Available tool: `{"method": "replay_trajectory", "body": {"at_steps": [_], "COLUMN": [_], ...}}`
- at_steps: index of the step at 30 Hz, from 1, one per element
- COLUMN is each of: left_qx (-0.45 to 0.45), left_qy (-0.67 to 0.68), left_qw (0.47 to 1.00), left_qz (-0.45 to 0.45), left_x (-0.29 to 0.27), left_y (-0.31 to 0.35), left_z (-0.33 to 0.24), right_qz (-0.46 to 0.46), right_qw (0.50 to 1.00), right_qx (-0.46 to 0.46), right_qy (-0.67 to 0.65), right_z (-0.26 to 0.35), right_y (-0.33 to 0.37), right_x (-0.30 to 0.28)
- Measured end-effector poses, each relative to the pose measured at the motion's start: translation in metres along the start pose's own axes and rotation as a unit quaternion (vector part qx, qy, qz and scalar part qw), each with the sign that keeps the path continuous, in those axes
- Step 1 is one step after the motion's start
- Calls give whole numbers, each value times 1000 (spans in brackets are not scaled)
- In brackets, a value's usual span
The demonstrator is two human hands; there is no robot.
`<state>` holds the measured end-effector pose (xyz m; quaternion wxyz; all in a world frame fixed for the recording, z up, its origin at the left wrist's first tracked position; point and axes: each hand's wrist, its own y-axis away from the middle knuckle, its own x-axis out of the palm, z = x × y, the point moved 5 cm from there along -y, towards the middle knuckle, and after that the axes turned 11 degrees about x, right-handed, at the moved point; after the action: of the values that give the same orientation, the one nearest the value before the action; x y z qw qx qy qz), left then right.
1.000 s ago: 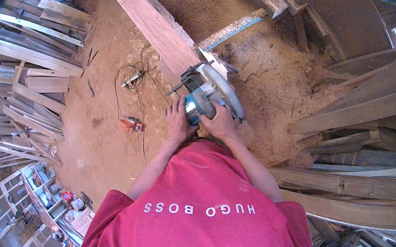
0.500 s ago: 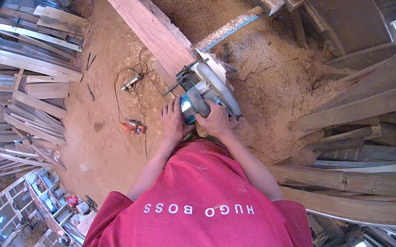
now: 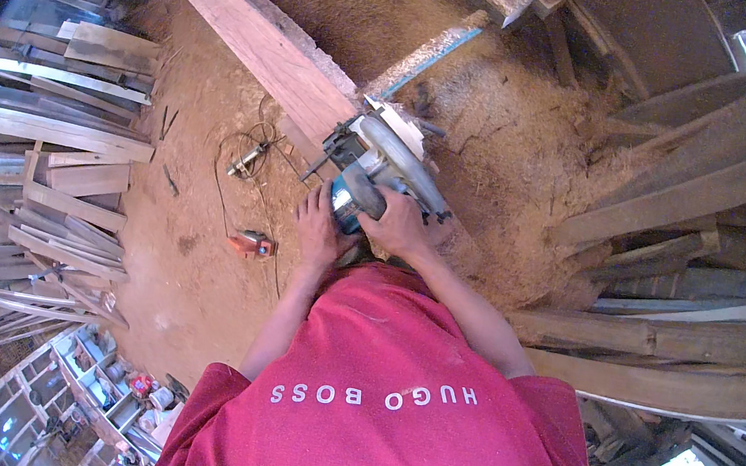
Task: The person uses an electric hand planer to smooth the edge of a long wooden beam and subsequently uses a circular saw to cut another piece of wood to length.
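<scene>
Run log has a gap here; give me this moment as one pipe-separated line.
left hand: against saw | right hand: gripping its handle | saw: over plank | floor: orange tool

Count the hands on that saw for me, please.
2: the left hand on the saw at its teal housing, the right hand on its dark handle. No others show.
</scene>
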<state>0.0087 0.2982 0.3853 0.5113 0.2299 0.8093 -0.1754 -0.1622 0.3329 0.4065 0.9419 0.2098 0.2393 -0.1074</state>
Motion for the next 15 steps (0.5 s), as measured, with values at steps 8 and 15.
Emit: {"method": "replay_trajectory", "body": {"at_steps": [8,15], "left_qx": [24,21], "left_qy": [-18,-19], "left_qw": [1000,1000], "left_qz": [-9,-6], "left_x": [2,-3], "left_y": [-1,-2], "left_z": [3,3], "right_qz": [-13,2], "right_qw": [1000,1000], "right_qx": [-1,-5], "right_qy": [7,0], "right_z": [-4,9], "right_y": [-1,0], "right_x": [7,-2]}}
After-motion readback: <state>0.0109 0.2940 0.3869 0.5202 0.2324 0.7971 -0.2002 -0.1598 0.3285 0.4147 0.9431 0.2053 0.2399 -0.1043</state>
